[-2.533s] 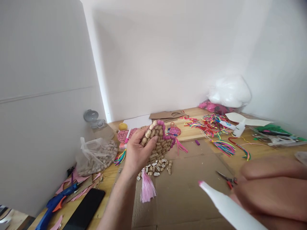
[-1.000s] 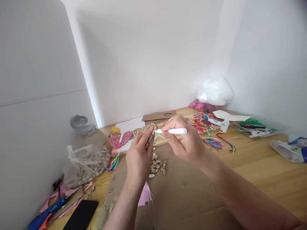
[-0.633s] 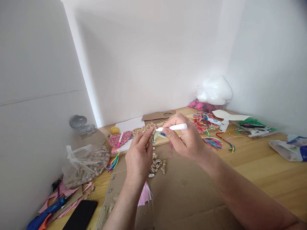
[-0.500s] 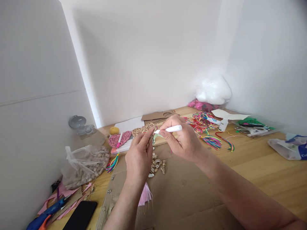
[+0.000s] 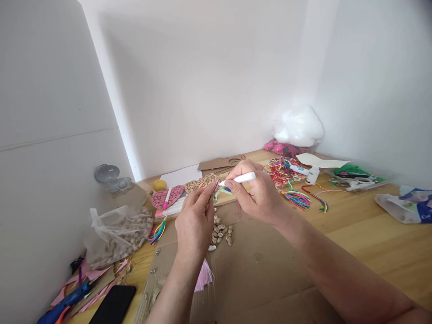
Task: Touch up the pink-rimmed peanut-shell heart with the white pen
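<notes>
Wooden table (image 5: 371,234): plastic bag (image 5: 116,234) holds peanuts; right hand (image 5: 259,198) grips pen (image 5: 238,178).

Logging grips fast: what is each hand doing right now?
Left hand: closed on the peanut-covered piece.
Right hand: closed on the white marker.

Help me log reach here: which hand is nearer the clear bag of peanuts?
Left. The left hand is up over the cardboard just right of the bag of peanuts; the right hand, holding a white pen, is farther right.
</notes>
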A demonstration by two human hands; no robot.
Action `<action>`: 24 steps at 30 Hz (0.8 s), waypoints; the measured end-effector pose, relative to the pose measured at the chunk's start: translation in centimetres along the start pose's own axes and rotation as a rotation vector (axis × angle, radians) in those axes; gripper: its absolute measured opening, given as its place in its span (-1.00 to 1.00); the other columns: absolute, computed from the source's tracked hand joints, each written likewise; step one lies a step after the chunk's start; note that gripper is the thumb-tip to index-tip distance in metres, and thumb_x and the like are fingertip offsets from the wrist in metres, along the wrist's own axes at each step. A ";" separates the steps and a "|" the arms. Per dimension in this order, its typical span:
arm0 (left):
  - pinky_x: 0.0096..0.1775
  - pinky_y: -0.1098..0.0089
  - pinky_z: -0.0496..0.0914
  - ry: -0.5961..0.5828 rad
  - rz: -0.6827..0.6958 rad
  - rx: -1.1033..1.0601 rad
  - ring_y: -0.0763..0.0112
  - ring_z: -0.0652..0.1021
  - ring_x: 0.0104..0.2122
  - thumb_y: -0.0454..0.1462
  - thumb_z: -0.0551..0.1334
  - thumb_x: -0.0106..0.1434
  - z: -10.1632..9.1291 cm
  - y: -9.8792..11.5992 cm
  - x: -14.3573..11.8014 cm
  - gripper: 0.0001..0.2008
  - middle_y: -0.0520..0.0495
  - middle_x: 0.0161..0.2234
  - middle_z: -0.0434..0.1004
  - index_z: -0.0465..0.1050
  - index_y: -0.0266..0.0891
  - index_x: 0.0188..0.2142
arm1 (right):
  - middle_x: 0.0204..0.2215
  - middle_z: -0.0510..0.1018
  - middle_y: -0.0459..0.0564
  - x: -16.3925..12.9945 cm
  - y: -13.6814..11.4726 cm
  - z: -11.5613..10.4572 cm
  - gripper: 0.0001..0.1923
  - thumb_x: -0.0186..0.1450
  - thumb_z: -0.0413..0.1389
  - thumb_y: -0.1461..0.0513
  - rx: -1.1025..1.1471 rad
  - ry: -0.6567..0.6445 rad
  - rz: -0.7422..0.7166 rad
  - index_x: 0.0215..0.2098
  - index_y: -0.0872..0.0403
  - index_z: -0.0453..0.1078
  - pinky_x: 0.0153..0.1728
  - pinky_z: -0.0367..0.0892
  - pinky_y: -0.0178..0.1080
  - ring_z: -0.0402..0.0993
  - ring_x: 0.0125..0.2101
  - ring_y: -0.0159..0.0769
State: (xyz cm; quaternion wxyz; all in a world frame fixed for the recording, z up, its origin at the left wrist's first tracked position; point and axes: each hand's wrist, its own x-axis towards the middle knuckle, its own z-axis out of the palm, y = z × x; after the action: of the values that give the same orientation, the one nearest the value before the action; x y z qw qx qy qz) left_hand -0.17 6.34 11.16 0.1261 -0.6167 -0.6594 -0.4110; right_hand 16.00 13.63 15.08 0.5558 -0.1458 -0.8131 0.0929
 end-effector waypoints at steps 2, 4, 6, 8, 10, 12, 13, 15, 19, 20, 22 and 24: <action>-0.24 0.41 0.40 -0.001 0.005 0.000 0.30 0.56 -0.04 -0.29 0.17 0.39 0.0 0.0 0.0 -0.62 0.02 -0.01 0.57 0.44 0.09 0.15 | -0.40 0.50 -0.10 0.0 -0.1 0.0 -0.90 0.41 0.07 0.25 0.025 -0.008 0.003 -0.30 0.06 0.32 -0.15 0.18 -0.17 0.40 -0.30 -0.30; -0.25 0.41 0.40 -0.001 0.007 0.007 0.29 0.56 -0.04 -0.30 0.17 0.39 0.1 0.0 0.0 -0.62 0.02 -0.01 0.57 0.44 0.09 0.15 | -0.40 0.51 -0.10 0.0 -0.2 0.0 -0.89 0.41 0.07 0.25 0.022 -0.019 0.009 -0.30 0.06 0.33 -0.12 0.17 -0.16 0.40 -0.29 -0.30; -0.28 0.42 0.39 0.000 0.006 0.017 0.29 0.57 -0.04 -0.29 0.17 0.39 0.3 0.0 0.0 -0.63 0.02 -0.01 0.57 0.45 0.10 0.14 | -0.40 0.50 -0.10 0.0 -0.1 0.0 -0.88 0.41 0.07 0.25 0.005 -0.015 0.012 -0.31 0.06 0.33 -0.11 0.16 -0.15 0.39 -0.28 -0.30; -0.28 0.42 0.39 0.005 0.008 0.015 0.29 0.57 -0.04 -0.29 0.17 0.39 0.4 -0.1 -0.1 -0.63 0.02 -0.02 0.57 0.45 0.12 0.14 | -0.41 0.50 -0.10 0.0 0.0 0.0 -0.88 0.41 0.07 0.25 0.014 -0.003 0.012 -0.32 0.05 0.32 -0.14 0.17 -0.16 0.40 -0.30 -0.30; -0.26 0.42 0.40 0.010 0.015 0.005 0.29 0.56 -0.04 -0.29 0.16 0.40 0.4 -0.1 -0.1 -0.62 0.03 -0.02 0.57 0.44 0.13 0.15 | -0.41 0.49 -0.10 0.1 0.1 -0.1 -0.88 0.42 0.06 0.25 0.047 0.002 0.014 -0.32 0.05 0.31 -0.17 0.19 -0.17 0.40 -0.31 -0.32; -0.23 0.40 0.41 0.012 0.024 -0.007 0.29 0.56 -0.04 -0.28 0.16 0.40 0.3 -0.2 -0.1 -0.62 0.02 -0.02 0.57 0.44 0.11 0.15 | -0.40 0.48 -0.10 0.1 0.2 -0.2 -0.88 0.42 0.05 0.25 0.075 0.001 0.021 -0.31 0.06 0.31 -0.18 0.20 -0.18 0.40 -0.31 -0.32; -0.22 0.39 0.42 0.011 0.027 -0.013 0.29 0.56 -0.05 -0.28 0.16 0.40 0.3 -0.1 -0.1 -0.63 0.01 -0.02 0.57 0.44 0.10 0.15 | -0.40 0.47 -0.09 0.1 0.2 -0.2 -0.87 0.42 0.05 0.25 0.088 -0.002 0.029 -0.31 0.06 0.31 -0.19 0.21 -0.19 0.40 -0.32 -0.33; -0.18 0.39 0.43 0.011 0.030 -0.028 0.29 0.56 -0.05 -0.28 0.16 0.40 0.3 -0.1 -0.1 -0.63 0.01 -0.03 0.58 0.45 0.09 0.14 | -0.40 0.46 -0.09 0.2 0.2 -0.4 -0.86 0.43 0.03 0.24 0.118 -0.015 0.058 -0.31 0.07 0.31 -0.23 0.22 -0.21 0.38 -0.34 -0.35; -0.15 0.40 0.42 0.013 0.021 -0.048 0.32 0.56 -0.03 -0.29 0.17 0.39 0.4 0.0 -0.2 -0.62 0.04 0.00 0.57 0.45 0.12 0.14 | -0.41 0.44 -0.09 0.3 0.2 -0.5 -0.84 0.44 0.01 0.23 0.126 -0.032 0.104 -0.32 0.07 0.31 -0.30 0.21 -0.24 0.34 -0.41 -0.37; -0.16 0.40 0.42 0.007 0.016 -0.047 0.33 0.56 -0.03 -0.29 0.17 0.39 0.5 0.0 -0.2 -0.62 0.04 0.01 0.57 0.45 0.12 0.14 | -0.42 0.44 -0.10 0.3 0.2 -0.4 -0.85 0.43 0.02 0.24 0.100 -0.025 0.099 -0.32 0.07 0.30 -0.28 0.21 -0.23 0.35 -0.39 -0.37; -0.18 0.41 0.42 -0.010 0.003 -0.037 0.33 0.56 -0.02 -0.28 0.17 0.39 0.6 0.0 -0.2 -0.63 0.05 0.02 0.57 0.45 0.11 0.14 | -0.41 0.46 -0.10 0.1 0.1 -0.2 -0.86 0.42 0.04 0.26 0.026 -0.012 0.069 -0.33 0.06 0.30 -0.20 0.18 -0.19 0.37 -0.34 -0.34; -0.18 0.40 0.42 -0.022 -0.010 -0.031 0.31 0.56 -0.01 -0.26 0.17 0.39 0.7 -0.1 -0.2 -0.64 0.05 0.02 0.57 0.46 0.10 0.13 | -0.40 0.48 -0.11 0.0 0.1 0.1 -0.88 0.41 0.07 0.26 -0.065 -0.011 0.031 -0.33 0.06 0.29 -0.15 0.14 -0.16 0.37 -0.28 -0.31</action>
State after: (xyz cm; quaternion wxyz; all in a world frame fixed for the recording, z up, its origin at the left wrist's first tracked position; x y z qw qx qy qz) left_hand 0.02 6.72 10.60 0.1071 -0.6199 -0.6573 -0.4149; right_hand 15.94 13.72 15.00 0.5447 -0.1757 -0.8165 0.0758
